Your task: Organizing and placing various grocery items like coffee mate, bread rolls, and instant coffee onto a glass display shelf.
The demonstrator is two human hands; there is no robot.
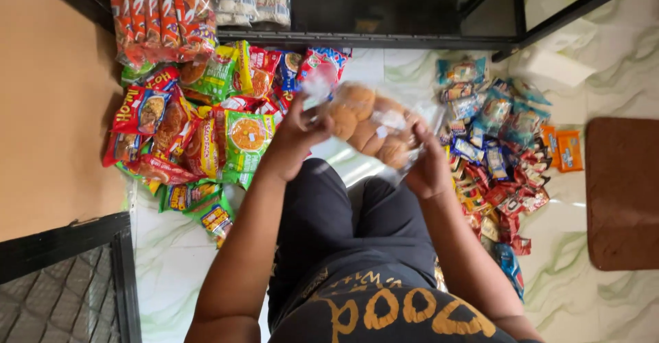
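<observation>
- Frame centre: left hand (pixel 296 135) and right hand (pixel 427 166), fingers closed on the clear bag of buns (pixel 367 124), held above the floor (pixel 583 295);
- Risk: thin wrap may slip or tear, dropping buns onto the snack packets (pixel 206 137) at left.

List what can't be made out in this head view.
- Left hand and right hand: fingertips hidden behind the clear bag of buns.
- Bun count: blurred by plastic glare.
- Snack packets on the right: too small to identify.
- Noodle packs: cut by the top edge.
</observation>
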